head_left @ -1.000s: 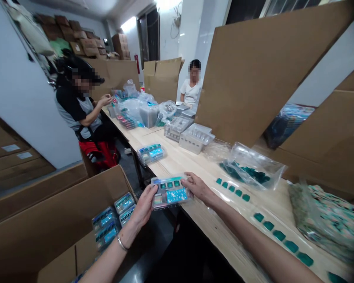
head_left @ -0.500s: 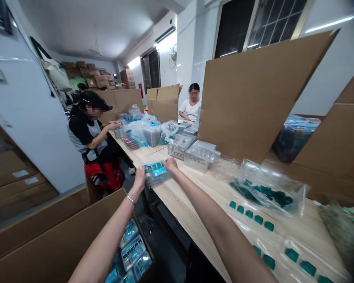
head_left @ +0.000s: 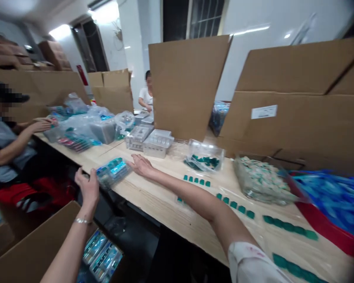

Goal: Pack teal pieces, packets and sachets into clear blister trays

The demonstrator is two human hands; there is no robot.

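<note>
The blister pack [head_left: 113, 172] of teal-and-blue items now lies on the desk [head_left: 177, 212] near its front edge, no longer lifted between both hands as in the earlier frames. The right hand [head_left: 141, 165] rests flat on the wood, its grip spread wide, with its fingertips [head_left: 132, 160] just beside the pack's end. The left hand [head_left: 88, 186] is raised off the desk's edge near the pack's other end, its grip loosely half-curled and holding nothing visible. Below it, more packs [head_left: 102, 255] sit in an open cardboard box [head_left: 44, 239]. Rows of small green pieces [head_left: 233, 204] lie further right on the desk.
</note>
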